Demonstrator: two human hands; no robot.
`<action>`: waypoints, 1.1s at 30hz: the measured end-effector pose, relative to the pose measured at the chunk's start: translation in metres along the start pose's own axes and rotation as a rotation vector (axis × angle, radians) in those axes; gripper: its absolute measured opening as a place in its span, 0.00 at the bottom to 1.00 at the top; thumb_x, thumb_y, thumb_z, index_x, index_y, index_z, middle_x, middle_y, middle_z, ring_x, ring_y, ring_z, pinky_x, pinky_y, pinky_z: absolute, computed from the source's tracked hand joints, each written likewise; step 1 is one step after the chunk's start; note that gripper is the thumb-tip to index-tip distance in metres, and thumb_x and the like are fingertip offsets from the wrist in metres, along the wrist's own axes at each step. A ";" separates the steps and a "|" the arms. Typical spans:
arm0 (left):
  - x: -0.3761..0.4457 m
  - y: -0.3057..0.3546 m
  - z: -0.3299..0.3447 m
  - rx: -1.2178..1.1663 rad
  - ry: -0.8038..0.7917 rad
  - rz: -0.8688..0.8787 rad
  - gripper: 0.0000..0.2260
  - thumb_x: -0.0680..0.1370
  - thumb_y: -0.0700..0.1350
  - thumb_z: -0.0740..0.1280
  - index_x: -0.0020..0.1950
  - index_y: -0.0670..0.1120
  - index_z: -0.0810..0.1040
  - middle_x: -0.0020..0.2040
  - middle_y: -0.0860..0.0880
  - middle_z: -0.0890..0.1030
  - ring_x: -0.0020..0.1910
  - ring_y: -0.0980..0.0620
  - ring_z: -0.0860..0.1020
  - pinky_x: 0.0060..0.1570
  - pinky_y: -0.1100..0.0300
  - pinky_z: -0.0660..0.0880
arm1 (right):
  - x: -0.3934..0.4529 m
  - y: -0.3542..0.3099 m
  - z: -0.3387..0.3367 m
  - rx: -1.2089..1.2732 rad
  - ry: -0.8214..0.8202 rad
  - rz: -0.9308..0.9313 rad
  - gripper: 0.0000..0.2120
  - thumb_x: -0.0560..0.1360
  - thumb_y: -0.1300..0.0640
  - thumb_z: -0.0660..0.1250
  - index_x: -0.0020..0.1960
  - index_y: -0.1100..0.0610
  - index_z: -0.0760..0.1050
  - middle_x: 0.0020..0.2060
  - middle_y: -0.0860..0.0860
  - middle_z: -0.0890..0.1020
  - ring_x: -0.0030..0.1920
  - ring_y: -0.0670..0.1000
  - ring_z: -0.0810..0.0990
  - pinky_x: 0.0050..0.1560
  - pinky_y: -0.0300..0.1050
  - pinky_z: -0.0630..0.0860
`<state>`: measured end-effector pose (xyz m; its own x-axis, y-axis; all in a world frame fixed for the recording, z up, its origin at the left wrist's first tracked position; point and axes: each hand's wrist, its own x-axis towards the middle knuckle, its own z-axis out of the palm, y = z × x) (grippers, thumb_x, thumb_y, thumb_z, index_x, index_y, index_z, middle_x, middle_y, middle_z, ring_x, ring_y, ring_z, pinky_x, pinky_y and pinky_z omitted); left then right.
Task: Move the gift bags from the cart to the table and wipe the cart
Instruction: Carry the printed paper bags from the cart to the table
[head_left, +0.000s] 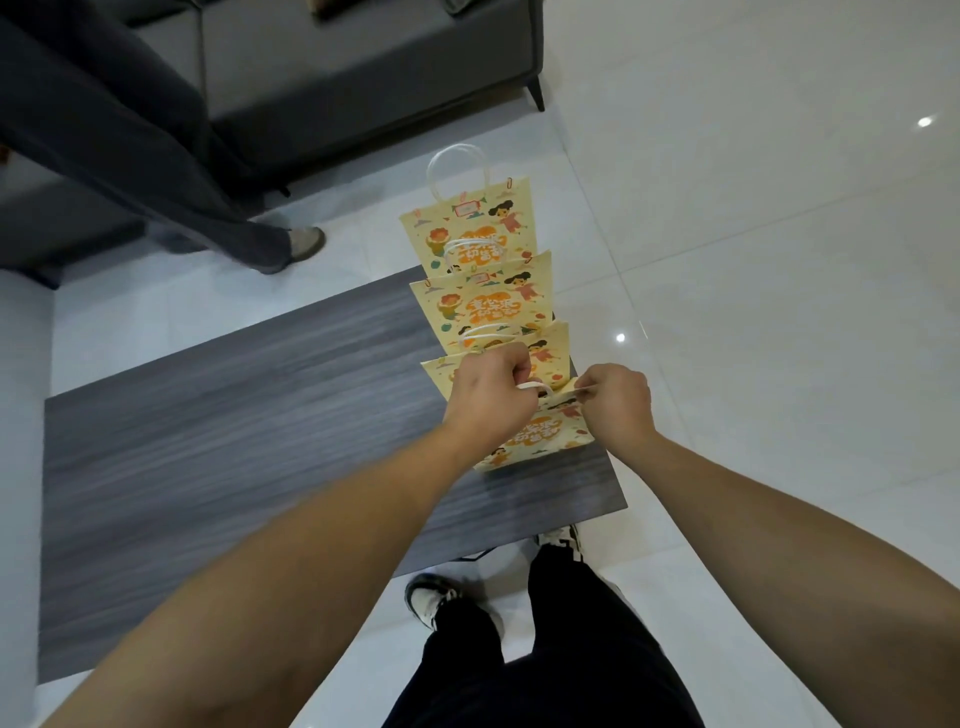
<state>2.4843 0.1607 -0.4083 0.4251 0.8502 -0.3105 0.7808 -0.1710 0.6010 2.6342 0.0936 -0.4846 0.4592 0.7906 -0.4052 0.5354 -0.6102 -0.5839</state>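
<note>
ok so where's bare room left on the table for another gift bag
The grey table is bare left of the gift bag row and along the near edge. The right edge is crowded: four bags, both hands on the nearest gift bag.

Living room, grey sofa (322, 62), tiled floor (753, 260)

A single wide-angle head view looks steeply forward and down from standing height, so the person's own forearms run up from the bottom corners to the hands, left hand (491, 397) and right hand (618, 402), near the middle of the frame. The dark grey desk (234, 447) lies close below, slanting across the left and centre, with the person's legs and shoes at the bottom edge. Farther off, the top of the view takes in pale floor tiles (753, 260) and a grey sofa (363, 57), the lines bowed by the lens.
</note>
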 end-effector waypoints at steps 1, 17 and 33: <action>-0.001 0.001 -0.001 -0.010 0.000 0.001 0.15 0.70 0.35 0.66 0.32 0.50 0.64 0.30 0.51 0.69 0.33 0.49 0.65 0.33 0.56 0.61 | 0.000 -0.001 0.001 0.015 0.004 0.003 0.09 0.73 0.68 0.73 0.52 0.62 0.84 0.48 0.59 0.85 0.45 0.56 0.80 0.50 0.48 0.80; -0.008 -0.006 -0.014 0.066 -0.107 0.009 0.10 0.74 0.46 0.76 0.41 0.49 0.75 0.34 0.54 0.75 0.35 0.53 0.71 0.35 0.58 0.69 | -0.013 -0.008 0.008 -0.043 -0.082 -0.013 0.10 0.75 0.64 0.72 0.56 0.59 0.83 0.51 0.58 0.84 0.46 0.56 0.81 0.48 0.47 0.80; -0.045 0.010 -0.095 0.211 -0.092 0.360 0.14 0.77 0.55 0.71 0.59 0.49 0.81 0.56 0.50 0.81 0.52 0.50 0.77 0.47 0.56 0.73 | -0.126 -0.058 -0.039 -0.066 0.265 0.044 0.18 0.76 0.56 0.70 0.66 0.53 0.78 0.59 0.54 0.82 0.58 0.56 0.80 0.58 0.46 0.74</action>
<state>2.4293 0.1680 -0.3182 0.7192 0.6715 -0.1787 0.6476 -0.5546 0.5224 2.5728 0.0272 -0.3723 0.6476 0.7278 -0.2256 0.5524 -0.6523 -0.5190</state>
